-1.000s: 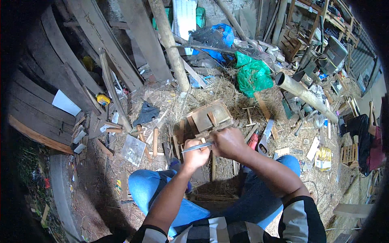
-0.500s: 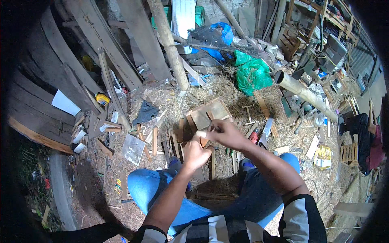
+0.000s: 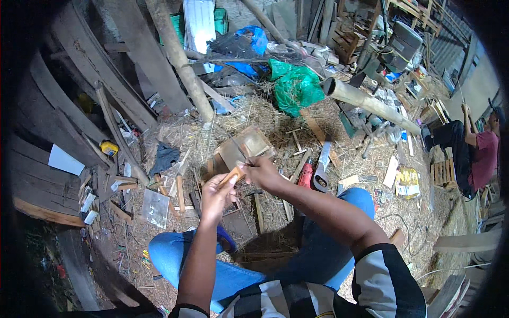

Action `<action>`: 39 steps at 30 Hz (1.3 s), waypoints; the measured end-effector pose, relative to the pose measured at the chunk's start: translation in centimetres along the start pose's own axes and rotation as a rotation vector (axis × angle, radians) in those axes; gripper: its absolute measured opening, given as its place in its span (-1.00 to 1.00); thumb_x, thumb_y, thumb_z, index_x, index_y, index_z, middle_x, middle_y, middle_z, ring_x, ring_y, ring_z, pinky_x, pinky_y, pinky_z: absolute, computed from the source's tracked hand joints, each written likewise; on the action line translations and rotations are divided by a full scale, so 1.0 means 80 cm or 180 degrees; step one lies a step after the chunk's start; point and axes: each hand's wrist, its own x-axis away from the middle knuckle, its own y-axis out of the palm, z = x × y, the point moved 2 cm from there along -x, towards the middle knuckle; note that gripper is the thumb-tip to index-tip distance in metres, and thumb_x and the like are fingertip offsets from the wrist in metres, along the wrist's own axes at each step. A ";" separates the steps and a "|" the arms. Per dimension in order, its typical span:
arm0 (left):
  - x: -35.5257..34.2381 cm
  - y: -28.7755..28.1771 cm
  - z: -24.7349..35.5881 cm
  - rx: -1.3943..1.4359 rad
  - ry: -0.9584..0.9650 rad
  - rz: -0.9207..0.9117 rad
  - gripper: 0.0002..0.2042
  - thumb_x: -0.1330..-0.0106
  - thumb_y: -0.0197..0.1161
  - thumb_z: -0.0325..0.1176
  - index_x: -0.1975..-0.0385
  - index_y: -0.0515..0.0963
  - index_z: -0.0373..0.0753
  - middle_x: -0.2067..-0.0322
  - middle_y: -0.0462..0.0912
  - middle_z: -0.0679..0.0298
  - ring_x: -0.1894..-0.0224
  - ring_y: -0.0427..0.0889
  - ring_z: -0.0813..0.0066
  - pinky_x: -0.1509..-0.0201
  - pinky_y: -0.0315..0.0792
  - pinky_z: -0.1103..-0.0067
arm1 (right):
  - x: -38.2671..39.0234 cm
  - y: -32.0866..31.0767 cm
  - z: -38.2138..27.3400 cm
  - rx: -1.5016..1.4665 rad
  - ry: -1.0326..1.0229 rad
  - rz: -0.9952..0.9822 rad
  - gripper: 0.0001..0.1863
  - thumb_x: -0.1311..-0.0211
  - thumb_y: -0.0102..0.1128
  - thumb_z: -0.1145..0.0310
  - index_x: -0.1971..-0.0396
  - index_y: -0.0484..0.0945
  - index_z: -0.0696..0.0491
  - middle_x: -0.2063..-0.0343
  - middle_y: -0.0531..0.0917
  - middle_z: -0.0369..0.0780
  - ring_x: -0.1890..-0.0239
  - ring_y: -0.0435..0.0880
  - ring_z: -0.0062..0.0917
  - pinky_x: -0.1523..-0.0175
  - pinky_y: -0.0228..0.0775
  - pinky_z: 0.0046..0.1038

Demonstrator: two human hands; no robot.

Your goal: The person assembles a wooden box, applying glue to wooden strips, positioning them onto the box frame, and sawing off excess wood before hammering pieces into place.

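My left hand (image 3: 214,195) is closed around a small orange-brown wooden block (image 3: 233,174), its thumb along the near side. My right hand (image 3: 264,174) meets the block's right end with bent fingers pinched together. What those fingers hold, if anything, is too small to make out. Just beyond both hands, a shallow wooden box (image 3: 254,142) rests on the straw-covered ground. Below them lies a hammer (image 3: 258,211) with a wooden handle. To the right of my right hand are a red tool (image 3: 306,176) and a handsaw (image 3: 322,164) with a dark handle.
A green plastic bag (image 3: 299,93) and a long pale pole (image 3: 374,107) lie farther off. Planks (image 3: 79,50) lean at the left. Another person (image 3: 480,159) sits at the far right. A metal plate (image 3: 155,206) and wood scraps lie left of my hands.
The whole view has shifted, so the surroundings sit farther left and higher. The wooden block is now tilted up and shows more plainly between my hands, which stay together.
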 end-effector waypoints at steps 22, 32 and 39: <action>-0.135 -0.039 -0.004 -0.0933 -0.0341 -0.0262 -0.76 -0.41 0.30 -0.29 0.09 0.53 -0.32 0.46 0.64 0.30 0.59 0.51 0.67 0.58 0.34 0.69 | -0.146 -0.215 0.330 0.1717 0.1740 0.2170 -0.66 -0.12 0.25 0.23 0.30 0.70 0.24 0.30 0.73 0.12 0.14 0.75 -0.04 0.02 0.55 -0.12; -0.179 -0.015 0.016 -0.0325 -0.0900 -0.0243 -0.75 -0.46 0.21 -0.24 0.03 0.49 -0.26 0.44 0.58 0.29 0.53 0.56 0.56 0.45 0.48 0.62 | -0.185 -0.250 0.389 0.1973 0.1683 0.2411 -0.66 -0.12 0.28 0.34 0.17 0.64 0.28 0.18 0.68 0.20 0.05 0.67 0.07 -0.05 0.50 -0.05; -0.195 -0.009 0.003 -0.0365 -0.0969 -0.0309 -0.75 -0.46 0.20 -0.22 0.05 0.48 -0.26 0.44 0.59 0.28 0.54 0.56 0.54 0.45 0.47 0.61 | -0.204 -0.251 0.391 0.2517 0.1850 0.2325 -0.71 -0.15 0.20 0.38 0.14 0.61 0.16 0.11 0.69 0.08 0.00 0.68 0.00 -0.08 0.55 -0.08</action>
